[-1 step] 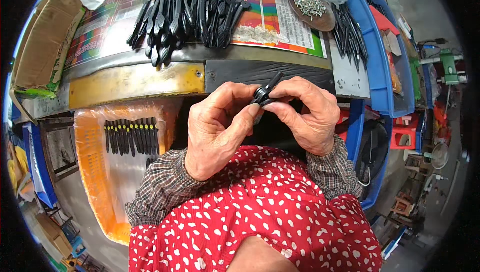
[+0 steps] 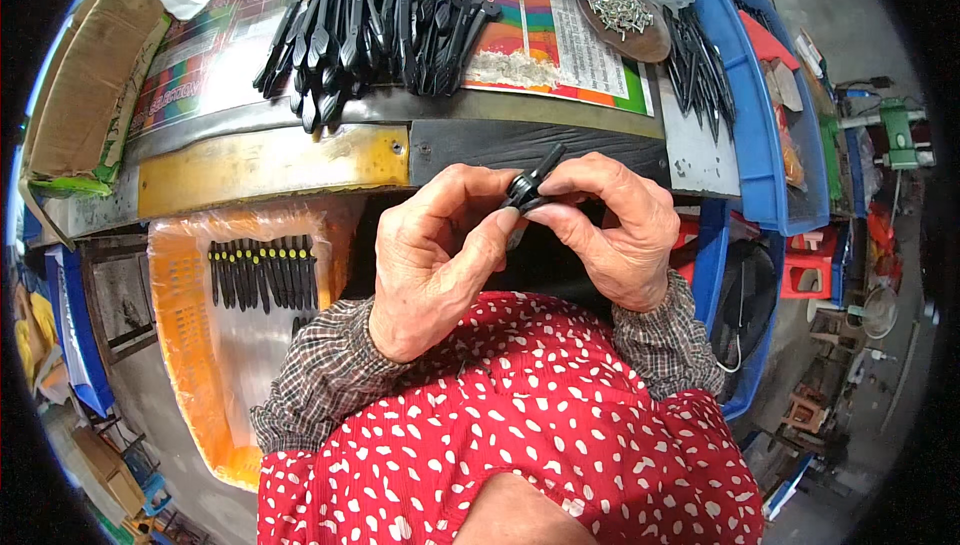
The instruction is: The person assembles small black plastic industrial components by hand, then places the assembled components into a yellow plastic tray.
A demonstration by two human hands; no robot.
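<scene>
In front of my chest, both hands work on one small black part [image 2: 522, 188] with a round, ringed middle and a narrow stem slanting up to the right. Thumb and fingers of my left hand [image 2: 440, 250] pinch its left side. My right hand [image 2: 615, 230] grips it from the right, thumb below and forefinger near the stem. Fingertips cover much of the part, so its full shape is hidden. Beyond the hands, a pile of long black pieces [image 2: 375, 30] lies on the bench. A round brown dish [image 2: 648, 43] there holds small silver screws or rivets [image 2: 620, 15].
Below the bench edge at left stands an orange basket [image 2: 185, 345] lined with plastic, with a row of black pieces [image 2: 262, 270] bearing yellow dots. More slim black pieces [image 2: 697, 70] lie beside a blue bin [image 2: 765, 135] at right. A cardboard box [image 2: 95, 75] stands far left.
</scene>
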